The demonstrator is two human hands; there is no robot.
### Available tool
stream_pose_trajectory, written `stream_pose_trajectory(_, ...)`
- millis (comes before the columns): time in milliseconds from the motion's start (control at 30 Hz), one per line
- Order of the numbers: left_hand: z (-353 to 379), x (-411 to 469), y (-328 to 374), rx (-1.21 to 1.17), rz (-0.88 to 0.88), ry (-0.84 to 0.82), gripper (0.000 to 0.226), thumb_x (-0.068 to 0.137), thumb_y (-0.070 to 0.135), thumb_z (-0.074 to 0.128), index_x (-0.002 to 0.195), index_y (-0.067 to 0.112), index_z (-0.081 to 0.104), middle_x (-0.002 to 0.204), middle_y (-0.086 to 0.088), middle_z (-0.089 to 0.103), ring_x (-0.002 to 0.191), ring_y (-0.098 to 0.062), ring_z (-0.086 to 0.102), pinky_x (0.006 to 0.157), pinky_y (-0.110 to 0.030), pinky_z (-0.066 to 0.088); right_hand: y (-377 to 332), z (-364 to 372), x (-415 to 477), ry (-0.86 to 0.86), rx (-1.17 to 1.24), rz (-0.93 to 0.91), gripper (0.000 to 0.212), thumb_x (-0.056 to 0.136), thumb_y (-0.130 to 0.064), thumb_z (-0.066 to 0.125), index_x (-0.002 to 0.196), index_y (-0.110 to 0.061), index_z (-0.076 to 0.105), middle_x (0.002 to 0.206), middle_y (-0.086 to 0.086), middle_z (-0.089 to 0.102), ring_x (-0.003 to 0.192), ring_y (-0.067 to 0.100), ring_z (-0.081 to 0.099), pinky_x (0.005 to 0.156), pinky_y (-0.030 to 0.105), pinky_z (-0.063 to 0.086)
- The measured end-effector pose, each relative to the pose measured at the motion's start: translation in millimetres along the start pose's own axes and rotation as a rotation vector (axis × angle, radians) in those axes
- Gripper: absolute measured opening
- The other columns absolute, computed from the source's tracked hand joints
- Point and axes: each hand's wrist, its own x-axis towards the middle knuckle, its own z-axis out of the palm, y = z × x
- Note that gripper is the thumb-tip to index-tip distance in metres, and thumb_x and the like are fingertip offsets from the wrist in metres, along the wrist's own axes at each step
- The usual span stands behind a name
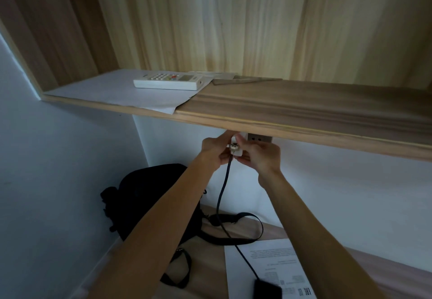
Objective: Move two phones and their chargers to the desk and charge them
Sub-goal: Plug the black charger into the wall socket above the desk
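Observation:
Both my hands hold a small white charger plug [234, 149] just below the wooden shelf, close to a wall socket [259, 138]. My left hand [214, 150] grips its left side and my right hand [259, 156] grips its right side. A dark cable [222, 196] runs from the plug down to a dark phone [267, 289] lying on the desk at the bottom edge. Whether the plug's prongs are inside a socket is hidden by my fingers. No second phone or charger is visible.
A wooden shelf [304, 111] overhangs the socket, carrying a white remote control [168, 81] on white paper. A black bag [149, 196] with straps sits on the desk [210, 263] at the left wall. A printed sheet [268, 266] lies under the phone.

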Motion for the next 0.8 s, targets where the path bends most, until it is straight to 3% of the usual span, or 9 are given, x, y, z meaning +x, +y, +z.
stream_pose_trajectory(133,-3.6,1.6,-12.0,0.012,0.005,0.013,0.045,0.068,0.038,0.088,0.085,-0.001,0.071,0.059,-0.007,0.073,0.052,-0.018,0.070,0.052,-0.024,0.053,13.4,2.2,-9.0,0.012,-0.057,-0.064,0.010,0.073,-0.027,0.086,0.067,-0.023,0.078,0.075,0.001,0.078,0.076,0.016,0.076,0.072,0.031,0.063)
stream_pose_trajectory(233,-3.8,6.0,-0.7,0.037,0.022,0.029,0.032,0.071,0.026,0.085,0.076,-0.001,0.069,0.060,-0.012,0.072,0.045,-0.017,0.068,0.048,-0.024,0.053,0.4,4.4,-1.9,0.027,-0.079,-0.044,0.015,0.072,-0.026,0.087,0.063,-0.021,0.077,0.072,0.001,0.078,0.071,0.016,0.076,0.069,0.034,0.063)
stream_pose_trajectory(333,-4.0,10.5,10.0,0.038,0.001,0.042,0.028,0.074,0.018,0.083,0.072,-0.002,0.064,0.054,-0.015,0.068,0.047,-0.023,0.065,0.054,-0.030,0.054,-8.4,4.6,4.4,0.018,-0.038,-0.007,0.012,0.071,-0.022,0.088,0.067,-0.019,0.077,0.073,0.001,0.078,0.070,0.017,0.076,0.065,0.036,0.064)
stream_pose_trajectory(467,-1.7,8.7,7.5,0.032,0.002,0.016,0.039,0.068,0.027,0.089,0.079,-0.003,0.067,0.058,-0.013,0.072,0.055,-0.024,0.069,0.056,-0.030,0.055,-1.2,5.8,5.0,0.050,-0.082,-0.019,0.016,0.070,-0.026,0.089,0.065,-0.017,0.076,0.072,0.002,0.078,0.070,0.016,0.076,0.068,0.034,0.063)
stream_pose_trajectory(567,-1.7,5.9,9.3,0.035,0.011,-0.001,0.051,0.061,0.033,0.093,0.090,-0.003,0.070,0.073,-0.015,0.076,0.060,-0.024,0.073,0.055,-0.029,0.057,1.9,4.8,7.6,0.073,-0.102,-0.020,0.016,0.071,-0.028,0.088,0.067,-0.018,0.076,0.076,0.004,0.078,0.072,0.016,0.076,0.071,0.034,0.063)
stream_pose_trajectory(800,-9.3,-4.3,17.2,0.074,-0.040,-0.126,0.056,0.063,0.038,0.092,0.100,0.001,0.071,0.080,-0.012,0.079,0.066,-0.020,0.077,0.060,-0.030,0.060,-0.6,1.8,5.4,0.027,-0.084,0.005,0.017,0.072,-0.029,0.087,0.074,-0.015,0.078,0.080,0.007,0.079,0.075,0.019,0.077,0.075,0.036,0.063)
